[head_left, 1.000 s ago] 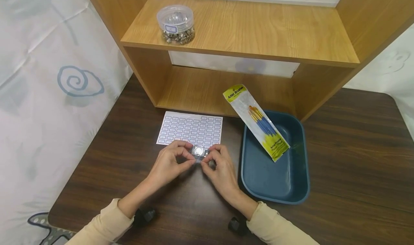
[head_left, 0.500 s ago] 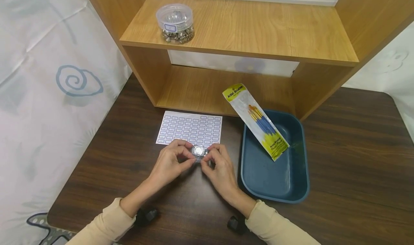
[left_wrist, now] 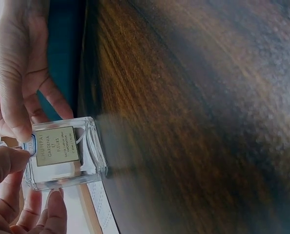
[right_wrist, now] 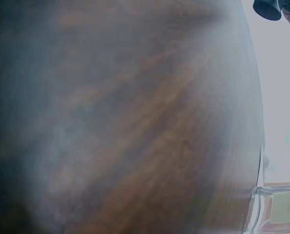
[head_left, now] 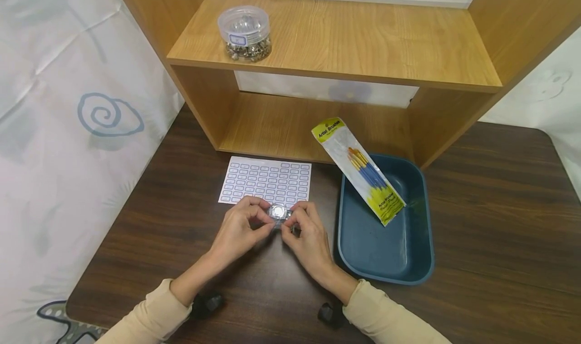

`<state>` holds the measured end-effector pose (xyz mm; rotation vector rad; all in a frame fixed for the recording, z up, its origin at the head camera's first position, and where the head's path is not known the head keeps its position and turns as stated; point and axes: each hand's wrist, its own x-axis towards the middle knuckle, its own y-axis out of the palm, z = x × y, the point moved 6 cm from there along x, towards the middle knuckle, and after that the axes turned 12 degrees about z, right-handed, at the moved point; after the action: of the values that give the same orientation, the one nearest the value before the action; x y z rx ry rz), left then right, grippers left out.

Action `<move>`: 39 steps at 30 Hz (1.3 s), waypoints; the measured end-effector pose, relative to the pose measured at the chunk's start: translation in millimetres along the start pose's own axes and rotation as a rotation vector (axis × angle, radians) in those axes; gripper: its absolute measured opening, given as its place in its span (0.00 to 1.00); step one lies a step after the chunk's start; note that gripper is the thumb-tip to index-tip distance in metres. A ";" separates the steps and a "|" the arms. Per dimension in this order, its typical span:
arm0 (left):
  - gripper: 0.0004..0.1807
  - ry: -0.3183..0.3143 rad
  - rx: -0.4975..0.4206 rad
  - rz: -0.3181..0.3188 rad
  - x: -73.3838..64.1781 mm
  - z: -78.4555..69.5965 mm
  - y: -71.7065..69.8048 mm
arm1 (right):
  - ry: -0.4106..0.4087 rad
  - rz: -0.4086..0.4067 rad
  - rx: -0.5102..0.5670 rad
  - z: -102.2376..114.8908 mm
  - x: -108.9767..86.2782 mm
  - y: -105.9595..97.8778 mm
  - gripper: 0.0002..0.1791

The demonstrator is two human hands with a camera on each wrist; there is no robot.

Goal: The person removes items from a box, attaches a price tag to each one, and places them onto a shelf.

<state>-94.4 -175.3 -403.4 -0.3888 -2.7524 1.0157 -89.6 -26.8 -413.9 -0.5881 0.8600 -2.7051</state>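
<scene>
Bottle [head_left: 278,212], clear glass, boxy, gold-labelled, in the grip of left fingers [left_wrist: 55,214] and right fingers [left_wrist: 14,109]

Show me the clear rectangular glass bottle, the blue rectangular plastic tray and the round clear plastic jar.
Clear rectangular glass bottle [left_wrist: 59,150]: left wrist view, its gold label.
Blue rectangular plastic tray [head_left: 381,248]: head view, its floor.
Round clear plastic jar [head_left: 239,40]: head view, its small label.

Soft, even light in the head view, pale sheen on the table [head_left: 274,283], bright glint on the bottle [head_left: 278,212], left wrist view dimmer, label [left_wrist: 58,146] readable, right wrist view hazy, table grain smeared, background [right_wrist: 281,83] washed out
</scene>
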 end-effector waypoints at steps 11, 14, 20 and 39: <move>0.06 -0.005 0.001 -0.008 -0.2 -1.2 0.6 | -0.016 -0.008 -0.029 0.5 0.9 0.0 0.14; 0.06 -0.003 0.009 -0.009 0.0 -1.5 0.8 | -0.014 -0.008 -0.024 -0.2 0.9 0.0 0.14; 0.07 0.002 0.020 -0.013 0.7 -1.6 1.1 | 0.002 0.004 0.048 -3.3 1.4 0.3 0.14; 0.07 0.035 0.062 -0.012 2.1 -3.6 -0.2 | 0.066 0.083 0.182 -7.9 5.0 -2.6 0.18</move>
<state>-95.5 -172.6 -400.4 -0.3763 -2.6822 1.0779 -97.8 -22.5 -416.8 -0.4167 0.6292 -2.7016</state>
